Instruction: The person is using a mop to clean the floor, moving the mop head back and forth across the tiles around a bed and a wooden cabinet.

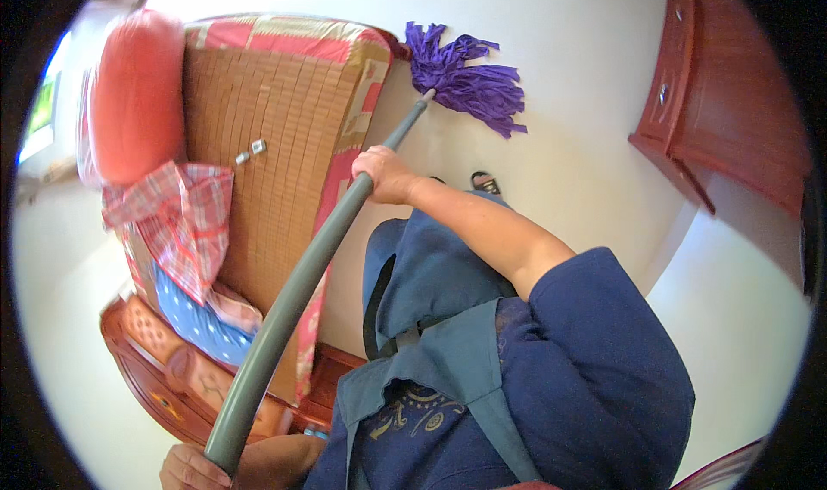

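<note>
A mop with a long grey handle (pixel 289 305) runs slantwise from the lower left toward the top middle. Its purple cloth-strip head (pixel 465 77) lies spread on the pale floor beside a bed corner. My right hand (pixel 385 176) is wrapped round the handle's lower part, closer to the mop head. Near the handle's top end, my left hand (pixel 194 468) is closed on it at the picture's lower edge. Part of that hand is cut off by the frame.
At left stands a bed with a brown slatted mat (pixel 267 120), a coral pillow (pixel 140 102), a plaid cloth (pixel 185 223) and a blue dotted cushion (pixel 198 318). Its wooden headboard (pixel 142 365) is lower left. A reddish-brown wooden cabinet (pixel 724 94) stands at right.
</note>
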Available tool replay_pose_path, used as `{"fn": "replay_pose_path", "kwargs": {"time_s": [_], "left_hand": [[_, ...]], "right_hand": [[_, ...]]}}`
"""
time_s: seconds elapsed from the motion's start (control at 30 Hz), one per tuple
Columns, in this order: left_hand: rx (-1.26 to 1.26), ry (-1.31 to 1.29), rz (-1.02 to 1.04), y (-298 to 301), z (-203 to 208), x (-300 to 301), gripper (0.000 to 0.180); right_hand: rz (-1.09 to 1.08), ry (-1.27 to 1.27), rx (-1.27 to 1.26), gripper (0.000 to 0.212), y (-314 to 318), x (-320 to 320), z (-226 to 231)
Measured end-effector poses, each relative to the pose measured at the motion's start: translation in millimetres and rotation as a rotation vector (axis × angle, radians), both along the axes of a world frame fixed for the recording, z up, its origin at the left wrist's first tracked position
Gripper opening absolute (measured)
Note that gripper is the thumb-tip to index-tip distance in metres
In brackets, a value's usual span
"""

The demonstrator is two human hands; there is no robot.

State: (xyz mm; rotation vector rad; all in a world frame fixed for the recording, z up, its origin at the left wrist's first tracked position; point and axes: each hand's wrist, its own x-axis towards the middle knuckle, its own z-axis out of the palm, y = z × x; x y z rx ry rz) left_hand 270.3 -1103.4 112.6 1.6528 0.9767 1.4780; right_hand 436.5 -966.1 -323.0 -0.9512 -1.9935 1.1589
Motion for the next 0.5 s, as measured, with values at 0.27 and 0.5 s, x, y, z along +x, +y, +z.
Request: {"fn": "replay_pose_path", "kwargs": {"time_s": [0.27,0.5], "left_hand": [[-0.088,-0.153,0.107,-62.9,-7.2,40.7,0.028],[-0.129,-0.215,0.341,-114.5,-30.6,110.0,0.037]], "right_hand": [[0.188,0.062,0.119,0.020,-15.5,34.1,-5.7],[0.343,0.052,0.131,0.021,-46.1,60.1,-15.1]]}}
